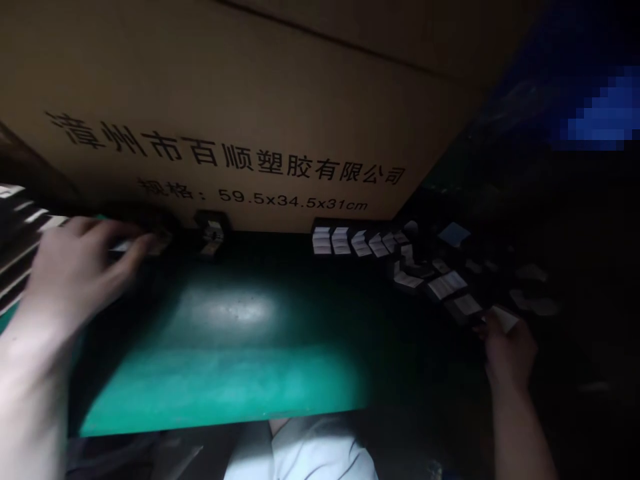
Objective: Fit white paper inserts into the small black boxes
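- Carton [260,100], biggest thing out here, standing along the bench's far edge, black Chinese lettering right across its brown side.
- Here's the bench [225,380], green, a bright patch of light toward its near edge, and the right end lost in shadow.
- Pale trousers [305,450] show below that near edge.
- Over at the far left corner, the left hand [83,267], blurred, fingers curved and thumb stretched out over a dim pale patch; whether they have hold of anything, I cannot tell.
- Across to the right side, the right hand [510,350], fingers closed in a pinch on one small piece, near the end of the scattered line.
- A row of dark pieces with pale faces [341,241] starts by the carton's foot at the far edge, neat at first, then bending toward the near right and getting ragged.
- One lone dark piece [214,237] sits at the far edge, left of that row, close against the carton.
- And smallest of all, the pale-faced piece [506,319], there in the right hand's fingers, just beside the row's nearest members.
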The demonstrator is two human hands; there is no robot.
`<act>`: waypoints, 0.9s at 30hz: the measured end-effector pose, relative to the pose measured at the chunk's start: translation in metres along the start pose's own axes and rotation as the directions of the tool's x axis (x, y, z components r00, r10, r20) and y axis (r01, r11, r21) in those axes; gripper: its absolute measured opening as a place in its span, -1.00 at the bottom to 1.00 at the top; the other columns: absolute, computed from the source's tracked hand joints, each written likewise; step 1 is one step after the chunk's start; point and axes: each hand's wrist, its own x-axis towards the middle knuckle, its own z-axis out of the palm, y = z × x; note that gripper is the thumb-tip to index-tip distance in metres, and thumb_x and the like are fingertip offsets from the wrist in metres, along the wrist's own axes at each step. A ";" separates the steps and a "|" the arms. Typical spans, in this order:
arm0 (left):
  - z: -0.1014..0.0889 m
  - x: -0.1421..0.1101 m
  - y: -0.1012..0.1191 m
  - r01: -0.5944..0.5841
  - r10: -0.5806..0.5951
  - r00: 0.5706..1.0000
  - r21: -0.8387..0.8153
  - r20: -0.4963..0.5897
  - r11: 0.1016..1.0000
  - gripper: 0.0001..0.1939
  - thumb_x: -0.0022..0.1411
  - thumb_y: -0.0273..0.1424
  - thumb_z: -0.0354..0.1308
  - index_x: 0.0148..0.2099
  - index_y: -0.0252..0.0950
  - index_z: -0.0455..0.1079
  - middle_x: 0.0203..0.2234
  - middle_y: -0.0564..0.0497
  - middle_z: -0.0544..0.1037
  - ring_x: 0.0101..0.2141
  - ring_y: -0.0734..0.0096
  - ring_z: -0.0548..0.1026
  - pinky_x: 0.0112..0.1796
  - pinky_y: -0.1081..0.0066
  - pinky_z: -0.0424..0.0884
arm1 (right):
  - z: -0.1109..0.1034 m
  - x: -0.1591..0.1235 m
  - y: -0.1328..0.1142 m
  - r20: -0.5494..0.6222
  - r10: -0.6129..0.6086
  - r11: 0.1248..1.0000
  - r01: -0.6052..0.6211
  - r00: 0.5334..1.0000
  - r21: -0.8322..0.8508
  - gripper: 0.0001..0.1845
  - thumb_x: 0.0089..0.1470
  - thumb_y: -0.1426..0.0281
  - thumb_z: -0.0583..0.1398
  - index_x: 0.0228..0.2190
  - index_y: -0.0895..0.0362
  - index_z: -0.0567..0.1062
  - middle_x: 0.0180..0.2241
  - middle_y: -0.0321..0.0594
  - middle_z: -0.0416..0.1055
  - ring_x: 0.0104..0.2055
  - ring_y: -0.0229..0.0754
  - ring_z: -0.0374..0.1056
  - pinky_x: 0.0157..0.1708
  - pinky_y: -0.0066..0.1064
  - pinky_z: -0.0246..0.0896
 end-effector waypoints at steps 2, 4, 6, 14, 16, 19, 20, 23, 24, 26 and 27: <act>0.002 -0.008 -0.007 -0.074 0.074 0.997 0.005 0.023 0.997 -0.26 0.38 0.14 -0.25 -0.04 -0.31 0.55 -0.13 -0.22 0.55 -0.02 -0.09 0.50 0.09 0.05 0.41 | 0.000 -0.001 -0.004 -0.022 0.031 0.998 -0.030 0.999 0.047 -0.41 -0.14 0.23 0.34 -0.05 0.23 0.60 -0.42 -0.26 0.49 -0.48 -0.21 0.36 -0.46 -0.36 0.23; 0.007 -0.011 -0.015 -0.142 0.142 0.988 0.004 0.054 0.990 -0.25 0.37 0.14 -0.27 -0.01 -0.30 0.54 -0.06 -0.25 0.54 0.05 -0.13 0.48 0.16 -0.03 0.34 | 0.001 -0.002 -0.005 -0.037 0.055 0.993 -0.051 0.998 0.103 -0.41 -0.18 0.26 0.34 -0.06 0.24 0.60 -0.41 -0.26 0.50 -0.49 -0.23 0.35 -0.47 -0.38 0.23; 0.012 -0.010 -0.024 -0.182 0.183 0.978 -0.012 0.101 0.983 -0.27 0.36 0.10 -0.25 0.00 -0.31 0.56 -0.04 -0.28 0.53 0.05 -0.14 0.48 0.17 -0.06 0.33 | 0.001 -0.002 -0.004 -0.039 0.061 0.989 -0.055 0.997 0.135 -0.41 -0.20 0.26 0.34 -0.07 0.23 0.59 -0.40 -0.27 0.50 -0.50 -0.24 0.35 -0.48 -0.40 0.22; 0.028 0.001 -0.037 -0.150 0.151 0.969 -0.024 0.196 0.988 -0.26 0.36 0.03 -0.21 -0.02 -0.43 0.62 -0.07 -0.35 0.50 -0.08 -0.15 0.53 -0.02 0.03 0.50 | 0.001 -0.005 -0.006 -0.039 0.059 0.984 -0.052 0.997 0.172 -0.44 -0.25 0.23 0.36 -0.14 0.18 0.57 -0.42 -0.29 0.50 -0.52 -0.26 0.34 -0.51 -0.43 0.21; 0.029 -0.001 -0.029 -0.131 0.131 0.972 -0.015 0.196 0.991 -0.28 0.39 0.04 -0.21 0.02 -0.38 0.61 -0.01 -0.32 0.49 -0.05 -0.14 0.52 -0.06 0.04 0.51 | 0.001 -0.004 -0.005 -0.026 0.042 0.984 -0.037 0.999 0.172 -0.46 -0.24 0.22 0.37 -0.16 0.17 0.57 -0.42 -0.29 0.51 -0.52 -0.26 0.33 -0.51 -0.43 0.21; 0.031 -0.005 -0.013 -0.103 0.099 0.973 0.005 0.207 0.995 -0.29 0.42 0.05 -0.23 0.07 -0.33 0.59 0.07 -0.30 0.45 -0.05 -0.14 0.52 -0.13 0.04 0.53 | 0.000 -0.001 0.000 -0.017 0.043 0.991 -0.041 0.999 0.129 -0.47 -0.22 0.20 0.37 -0.16 0.16 0.57 -0.39 -0.28 0.52 -0.50 -0.23 0.35 -0.49 -0.41 0.23; 0.031 -0.006 -0.007 -0.112 0.107 0.972 0.009 0.208 0.994 -0.27 0.43 0.05 -0.24 0.07 -0.35 0.58 0.07 -0.32 0.45 -0.02 -0.16 0.52 -0.12 0.04 0.53 | 0.000 0.000 0.001 -0.014 0.050 0.991 -0.048 0.999 0.121 -0.46 -0.22 0.19 0.37 -0.15 0.15 0.58 -0.39 -0.28 0.52 -0.49 -0.22 0.36 -0.48 -0.40 0.24; 0.031 -0.009 0.008 -0.172 0.165 0.967 0.020 0.196 0.985 -0.26 0.47 0.01 -0.28 0.15 -0.40 0.54 0.09 -0.38 0.43 0.06 -0.21 0.47 -0.01 0.01 0.50 | 0.000 0.000 0.001 -0.017 0.050 0.991 -0.047 0.999 0.126 -0.45 -0.23 0.19 0.36 -0.14 0.15 0.58 -0.40 -0.28 0.52 -0.50 -0.21 0.36 -0.48 -0.38 0.23; 0.031 -0.011 0.012 -0.187 0.177 0.965 0.033 0.195 0.982 -0.26 0.48 -0.01 -0.30 0.20 -0.41 0.51 0.11 -0.39 0.42 0.07 -0.24 0.47 0.03 -0.04 0.47 | 0.000 -0.001 -0.001 -0.018 0.045 0.990 -0.042 0.999 0.131 -0.45 -0.24 0.19 0.35 -0.15 0.16 0.58 -0.40 -0.28 0.52 -0.50 -0.22 0.36 -0.49 -0.39 0.22; 0.029 -0.013 0.021 -0.195 0.175 0.961 0.080 0.212 0.977 -0.26 0.50 -0.04 -0.35 0.29 -0.39 0.44 0.16 -0.42 0.41 0.08 -0.35 0.45 0.07 -0.19 0.39 | 0.001 -0.003 -0.005 -0.025 0.050 0.990 -0.046 0.998 0.135 -0.47 -0.25 0.20 0.34 -0.17 0.16 0.58 -0.40 -0.27 0.51 -0.50 -0.23 0.35 -0.50 -0.40 0.21; 0.028 -0.015 0.026 -0.183 0.157 0.962 0.103 0.224 0.978 -0.25 0.50 -0.05 -0.37 0.33 -0.38 0.40 0.18 -0.43 0.39 0.09 -0.41 0.43 0.07 -0.26 0.36 | 0.001 -0.005 -0.007 -0.031 0.059 0.989 -0.055 0.998 0.136 -0.48 -0.26 0.21 0.34 -0.19 0.16 0.58 -0.41 -0.27 0.51 -0.51 -0.23 0.34 -0.50 -0.41 0.20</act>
